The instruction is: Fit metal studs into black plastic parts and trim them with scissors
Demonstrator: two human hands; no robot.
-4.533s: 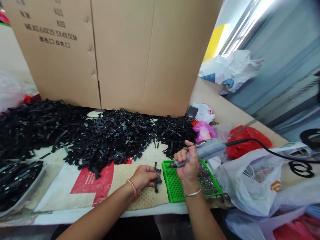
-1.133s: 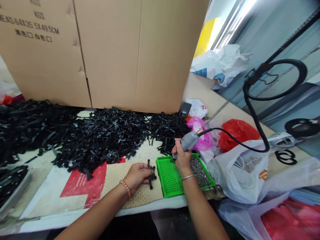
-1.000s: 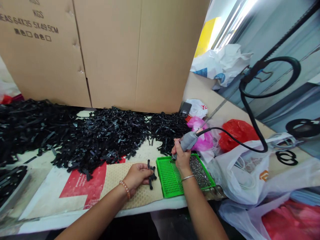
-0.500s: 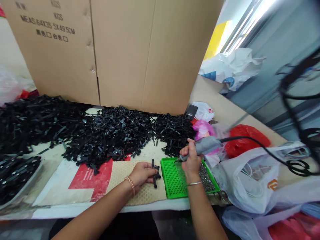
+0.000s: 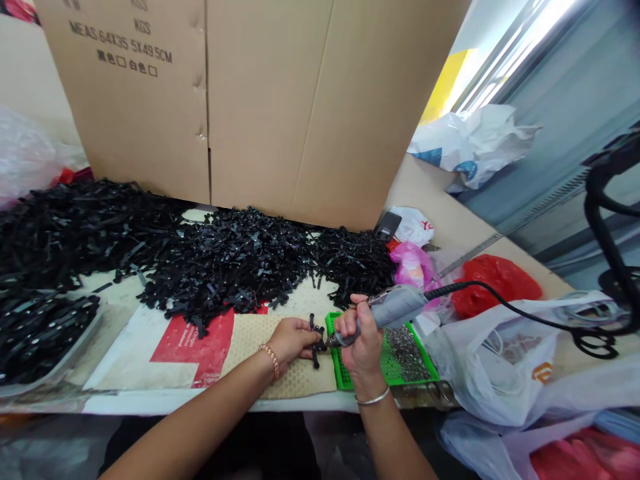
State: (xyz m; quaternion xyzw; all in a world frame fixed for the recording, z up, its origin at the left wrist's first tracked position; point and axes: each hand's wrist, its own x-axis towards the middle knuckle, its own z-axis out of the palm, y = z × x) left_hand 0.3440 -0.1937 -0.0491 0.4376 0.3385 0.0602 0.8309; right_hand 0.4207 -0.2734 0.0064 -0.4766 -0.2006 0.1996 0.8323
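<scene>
My left hand (image 5: pixel 290 343) is closed on a small black plastic part (image 5: pixel 314 357) with short arms, just above a tan honeycomb-textured pad (image 5: pixel 300 385). My right hand (image 5: pixel 361 340) wraps round a grey electric screwdriver (image 5: pixel 400 306) with a black cord. The screwdriver's tip points left and meets, or nearly meets, the black part; the exact contact is too small to make out. Under my right hand lies a green perforated tray (image 5: pixel 345 381), with small metal screws (image 5: pixel 407 353) gathered in its right side.
Heaps of black plastic parts (image 5: pixel 235 260) cover the back of the table before a big cardboard box (image 5: pixel 260 100). A white tub (image 5: pixel 65 367) of black pieces stands at left. Plastic bags, a red bag (image 5: pixel 495 287) among them, and the cord (image 5: pixel 510 300) crowd the right side.
My right hand has brought the screwdriver left, from over the green tray to the black part. My left hand still holds that part. The camera view has shifted slightly.
</scene>
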